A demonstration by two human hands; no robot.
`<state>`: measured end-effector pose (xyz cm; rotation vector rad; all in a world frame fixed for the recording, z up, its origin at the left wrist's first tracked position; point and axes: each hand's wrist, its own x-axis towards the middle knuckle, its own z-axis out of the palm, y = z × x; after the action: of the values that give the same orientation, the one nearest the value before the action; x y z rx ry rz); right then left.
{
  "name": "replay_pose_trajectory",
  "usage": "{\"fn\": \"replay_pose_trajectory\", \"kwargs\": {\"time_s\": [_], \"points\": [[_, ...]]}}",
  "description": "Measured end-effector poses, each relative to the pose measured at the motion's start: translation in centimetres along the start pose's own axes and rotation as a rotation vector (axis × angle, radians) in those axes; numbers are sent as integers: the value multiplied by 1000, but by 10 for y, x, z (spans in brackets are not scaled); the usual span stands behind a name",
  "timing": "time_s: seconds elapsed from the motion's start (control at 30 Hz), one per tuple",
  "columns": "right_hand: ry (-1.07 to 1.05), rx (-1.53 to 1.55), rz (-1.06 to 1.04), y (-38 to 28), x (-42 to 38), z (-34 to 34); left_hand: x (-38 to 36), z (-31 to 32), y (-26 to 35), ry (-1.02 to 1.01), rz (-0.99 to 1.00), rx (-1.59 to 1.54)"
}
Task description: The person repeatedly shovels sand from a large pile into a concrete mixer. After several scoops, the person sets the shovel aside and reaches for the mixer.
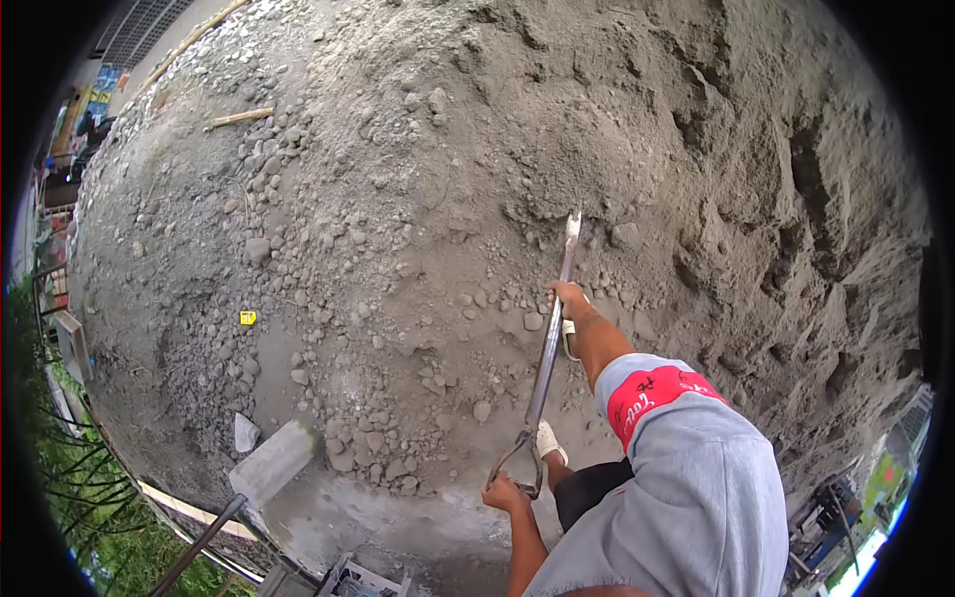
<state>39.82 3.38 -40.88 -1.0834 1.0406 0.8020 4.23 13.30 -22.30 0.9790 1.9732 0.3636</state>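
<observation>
A long-shafted shovel [547, 363] runs from my body up into the grey, gravelly soil. Its D-shaped grip is at the lower end, where my left hand [507, 493] is closed around it. Higher up, my right hand [567, 297] wraps the metal shaft. At the far end the blade's socket [573, 225] meets the foot of a sand and gravel mound [567, 149]; the blade itself is mostly hidden there. My light shoes [550, 444] stand on the dirt beside the shaft.
Loose stones [373, 453] lie on the ground to the left. A concrete post [274, 466] with a metal bar [204, 542] stands at lower left. A yellow object [248, 317] and a wooden stick [240, 118] lie on the gravel. A rough soil bank [796, 209] rises at right.
</observation>
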Motion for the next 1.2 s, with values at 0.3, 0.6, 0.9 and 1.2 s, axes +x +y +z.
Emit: {"fn": "replay_pose_trajectory", "kwargs": {"time_s": [0.3,0.6,0.9,1.2], "points": [[87,38,49,97,-121,-5,23,-155,21,-141,42,64],[57,237,77,261,-261,-36,56,-359,44,-73,208,161],[4,665,147,430,-348,-86,115,-481,86,-246,677,495],[253,1276,45,582,-376,-306,124,-458,-16,-594,1057,675]]}}
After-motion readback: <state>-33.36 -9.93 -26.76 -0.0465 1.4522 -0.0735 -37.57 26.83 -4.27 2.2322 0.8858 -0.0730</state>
